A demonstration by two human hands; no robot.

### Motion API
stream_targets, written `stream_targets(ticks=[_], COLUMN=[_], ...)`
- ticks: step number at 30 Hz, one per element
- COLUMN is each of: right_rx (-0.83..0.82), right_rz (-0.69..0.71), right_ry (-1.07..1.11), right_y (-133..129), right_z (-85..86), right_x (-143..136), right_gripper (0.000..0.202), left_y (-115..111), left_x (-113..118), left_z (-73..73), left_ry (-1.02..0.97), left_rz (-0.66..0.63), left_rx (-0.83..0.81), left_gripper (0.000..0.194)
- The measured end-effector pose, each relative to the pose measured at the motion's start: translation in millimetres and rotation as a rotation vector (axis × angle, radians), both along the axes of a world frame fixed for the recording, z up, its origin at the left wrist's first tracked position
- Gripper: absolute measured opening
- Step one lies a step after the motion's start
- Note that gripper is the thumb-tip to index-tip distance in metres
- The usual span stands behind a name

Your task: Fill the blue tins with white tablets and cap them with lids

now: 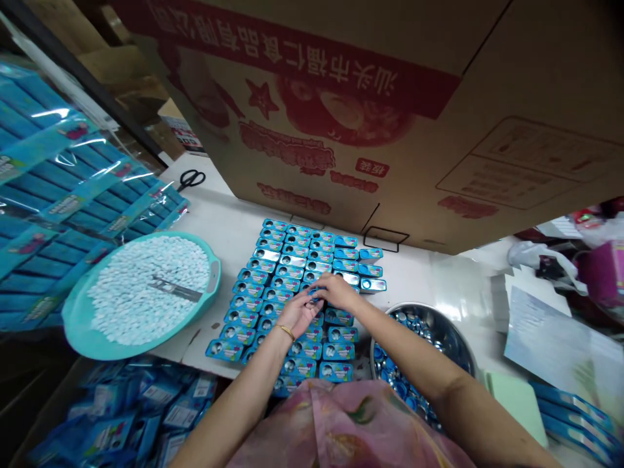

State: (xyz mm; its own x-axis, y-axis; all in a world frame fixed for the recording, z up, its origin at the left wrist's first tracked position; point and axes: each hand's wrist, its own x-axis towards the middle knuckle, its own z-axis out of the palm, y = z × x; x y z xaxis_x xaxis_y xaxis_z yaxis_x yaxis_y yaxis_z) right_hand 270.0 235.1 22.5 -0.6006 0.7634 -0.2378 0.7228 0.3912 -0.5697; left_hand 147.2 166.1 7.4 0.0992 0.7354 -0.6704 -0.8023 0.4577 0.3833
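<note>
Rows of small blue tins point(285, 284) stand close together on the white table. My left hand point(299, 313), with a gold bracelet at the wrist, is over the middle rows, palm partly up, its fingers bent together. Touching its fingertips, my right hand point(336, 290) pinches at a small blue piece point(316, 294) between the two hands; its exact shape is too small to make out. A teal basin point(214, 296) of white pellets, with metal tongs point(175, 288) lying on them, is at the left. A steel bowl point(458, 331) of small blue and silver parts stands partly under my right forearm.
A large cardboard box point(341, 130) rises along the table's back. Black scissors point(192, 179) lie at the back left. Wrapped blue packs point(73, 188) are stacked at the far left, with more blue packets point(141, 409) below the front edge. Papers point(560, 331) lie at the right.
</note>
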Motion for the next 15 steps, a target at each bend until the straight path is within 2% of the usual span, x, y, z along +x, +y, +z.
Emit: stream_targets(ticks=[1,3,6,8,11,15], right_rx=[-0.016,-0.016,0.026,0.042,0.038,-0.011], right_rz=[0.017,-0.059,-0.243,-0.303,-0.300,-0.215], right_ry=[0.082,0.114,-0.036,-0.139,-0.253,-0.347], right_y=[-8,-12,3,18,37,54], right_z=[-2.7,-6.6,-8.0,-8.7,-13.2,-21.8], right_x=[0,5,22,31,31,12], right_gripper=[0.016,0.015,0.017,0.017,0.020,0.023], left_y=[-1,-4,-8,-12,-15,-17], left_x=[2,5,3,0,-2,-2], left_z=[-0.4,0.1,1.9,2.1,0.8,-1.6], left_ry=[-0.001,0.005,0.032,0.051,0.061,0.050], left_rz=[0.017,0.014,-0.042,-0.059,-0.067,-0.082], left_rx=[-0.001,-0.006,-0.017,-0.026,-0.029,-0.021], left_gripper=[0.024,0.026,0.027,0.027,0.026,0.026])
